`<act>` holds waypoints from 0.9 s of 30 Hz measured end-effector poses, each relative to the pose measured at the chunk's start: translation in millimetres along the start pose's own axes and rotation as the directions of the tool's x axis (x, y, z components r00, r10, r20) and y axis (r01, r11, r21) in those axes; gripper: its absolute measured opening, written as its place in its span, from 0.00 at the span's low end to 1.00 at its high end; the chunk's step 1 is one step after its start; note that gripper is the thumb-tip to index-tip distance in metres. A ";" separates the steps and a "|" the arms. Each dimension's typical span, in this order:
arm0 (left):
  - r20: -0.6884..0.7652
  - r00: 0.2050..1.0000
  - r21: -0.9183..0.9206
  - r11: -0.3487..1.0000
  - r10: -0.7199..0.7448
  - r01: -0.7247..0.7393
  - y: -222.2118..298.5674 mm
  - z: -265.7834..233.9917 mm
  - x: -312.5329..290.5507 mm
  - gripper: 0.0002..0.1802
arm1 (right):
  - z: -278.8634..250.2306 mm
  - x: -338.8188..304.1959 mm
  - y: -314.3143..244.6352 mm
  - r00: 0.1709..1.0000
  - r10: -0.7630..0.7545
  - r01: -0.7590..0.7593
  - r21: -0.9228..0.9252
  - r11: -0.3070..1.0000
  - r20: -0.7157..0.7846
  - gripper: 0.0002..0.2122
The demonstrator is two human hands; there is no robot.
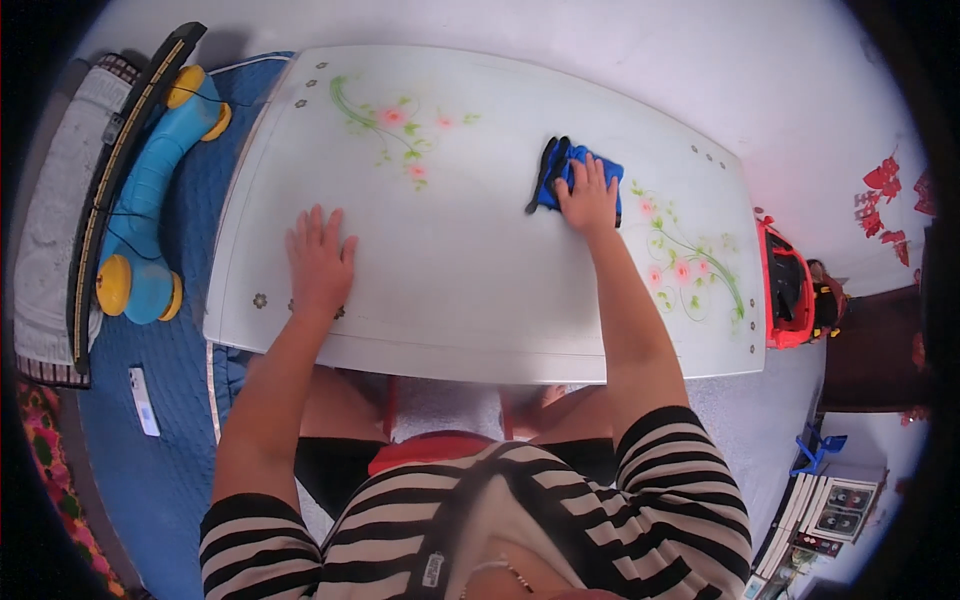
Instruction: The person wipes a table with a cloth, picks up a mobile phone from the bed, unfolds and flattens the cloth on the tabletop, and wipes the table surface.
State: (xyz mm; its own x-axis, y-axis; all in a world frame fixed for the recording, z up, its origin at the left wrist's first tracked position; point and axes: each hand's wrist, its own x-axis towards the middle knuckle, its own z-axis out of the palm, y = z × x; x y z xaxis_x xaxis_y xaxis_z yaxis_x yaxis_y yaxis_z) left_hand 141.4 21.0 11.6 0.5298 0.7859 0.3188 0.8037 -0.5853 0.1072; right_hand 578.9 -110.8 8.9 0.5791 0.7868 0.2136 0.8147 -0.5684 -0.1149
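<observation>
A white table [460,270] printed with pink flowers and green stems spreads out in front of me. On its far right half lies a small folded bundle of blue fabric with black edging [549,180]; its exact kind does not show. My right hand [590,197] rests on the bundle with fingers extended, pressing it from above and covering part of it. My left hand [321,262] lies flat on the left part of the tabletop, fingers stretched out, with nothing under it but the table.
On the left, a blue quilted bed [185,400] holds a blue toy with yellow wheels [150,210], a long dark strip [120,170] and a white phone-like slab [144,402]. Beyond the table's right end sits a red toy vehicle [788,285]. A wall [640,50] borders the far side.
</observation>
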 end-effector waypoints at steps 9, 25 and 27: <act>-0.008 1.000 0.007 1.000 -0.019 0.019 -0.3 2.8 3.3 0.28 | -60.7 -184.3 -26.5 0.971 -0.233 0.227 0.102 0.968 0.047 0.26; 0.038 0.999 -0.014 0.999 -0.035 0.036 3.9 0.5 1.8 0.28 | -40.6 -188.6 -57.7 0.990 0.058 -0.075 -0.132 0.988 -0.129 0.28; 0.003 1.000 -0.002 1.000 -0.021 0.021 2.3 0.6 1.2 0.28 | -36.5 -166.1 -53.6 0.990 0.048 -0.064 -0.120 0.991 -0.130 0.28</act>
State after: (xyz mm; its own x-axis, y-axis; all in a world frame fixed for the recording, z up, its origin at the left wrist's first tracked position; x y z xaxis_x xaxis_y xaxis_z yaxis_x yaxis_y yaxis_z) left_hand 144.1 20.7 11.7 0.5134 0.7986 0.3140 0.8143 -0.5689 0.1153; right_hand 437.9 -219.7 15.0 0.6086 0.7206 0.3322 0.7666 -0.6421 -0.0115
